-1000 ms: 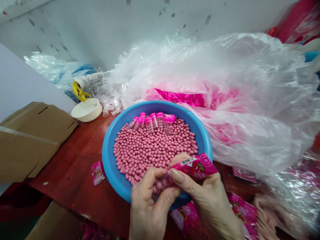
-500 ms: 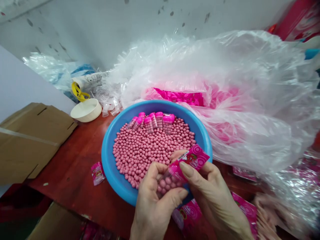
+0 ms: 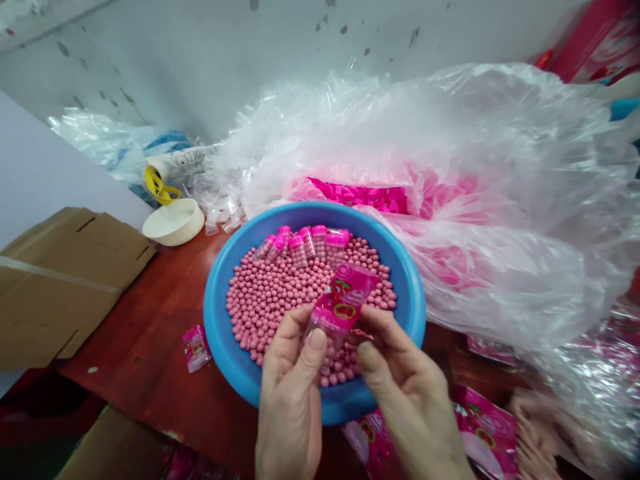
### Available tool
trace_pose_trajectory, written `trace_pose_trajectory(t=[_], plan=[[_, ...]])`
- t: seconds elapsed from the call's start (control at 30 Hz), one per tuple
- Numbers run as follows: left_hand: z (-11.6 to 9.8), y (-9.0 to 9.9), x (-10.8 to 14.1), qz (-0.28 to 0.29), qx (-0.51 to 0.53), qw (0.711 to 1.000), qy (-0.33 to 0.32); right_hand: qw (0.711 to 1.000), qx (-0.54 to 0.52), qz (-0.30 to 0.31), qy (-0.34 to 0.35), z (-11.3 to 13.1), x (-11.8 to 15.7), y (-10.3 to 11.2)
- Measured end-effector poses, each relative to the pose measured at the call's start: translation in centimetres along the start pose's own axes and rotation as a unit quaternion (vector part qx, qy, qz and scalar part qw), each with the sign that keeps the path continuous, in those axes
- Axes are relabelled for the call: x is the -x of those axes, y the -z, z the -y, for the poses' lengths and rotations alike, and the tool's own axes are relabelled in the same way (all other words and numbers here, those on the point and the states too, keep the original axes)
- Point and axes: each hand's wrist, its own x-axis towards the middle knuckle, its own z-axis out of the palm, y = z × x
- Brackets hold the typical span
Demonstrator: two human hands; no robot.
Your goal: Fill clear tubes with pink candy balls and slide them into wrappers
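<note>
The person's left hand (image 3: 290, 400) rises from the near edge, palm turned inward, wrist fairly straight. Its thumb lies flat across the front of a pink packet (image 3: 347, 297) while the fingers curl behind, so the left grip is closed on the packet's lower left part. The packet is held above the near half of a blue basin (image 3: 223, 347), its printed top leaning far and to the right.

The right hand (image 3: 413, 393) comes in from the near right, its back facing right, fingers bent toward the packet's right edge. Its thumb stands apart from the index finger, leaving the right grip loose and partly spread; whether those fingertips touch the packet, one cannot tell.

Below, pink balls (image 3: 285, 293) fill the basin, with pink-capped containers (image 3: 297, 250) lying on them at the far side. The basin rests on a red-brown surface (image 3: 150, 393). A small packet (image 3: 195, 348) lies just left of the basin, and a printed packet (image 3: 485, 427) lies near right, beyond the right hand.
</note>
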Motion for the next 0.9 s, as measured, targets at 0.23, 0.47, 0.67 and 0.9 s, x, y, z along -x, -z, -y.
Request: trace_pose_trajectory(t=[0.23,0.47,0.67,0.9], plan=[[0.2,-0.7,0.5,-0.096,0.092,0.99,0.042,0.952,0.252,0.058,0.165,-1.0,0.8,-0.7],[-1.1,0.9,-0.4,-0.025,-0.062,0.998,-0.003,0.967,0.218,0.095,0.096,-1.7,2.3,-0.4],[-0.6,1.0,-0.2,-0.013,-0.051,0.999,-0.002,0.97,0.226,0.002,0.091,-3.5,4.1,-0.9],[1.1,1.5,0.7,-0.033,-0.015,0.999,0.006,0.973,0.209,0.084,0.058,-1.6,2.7,-0.4]])
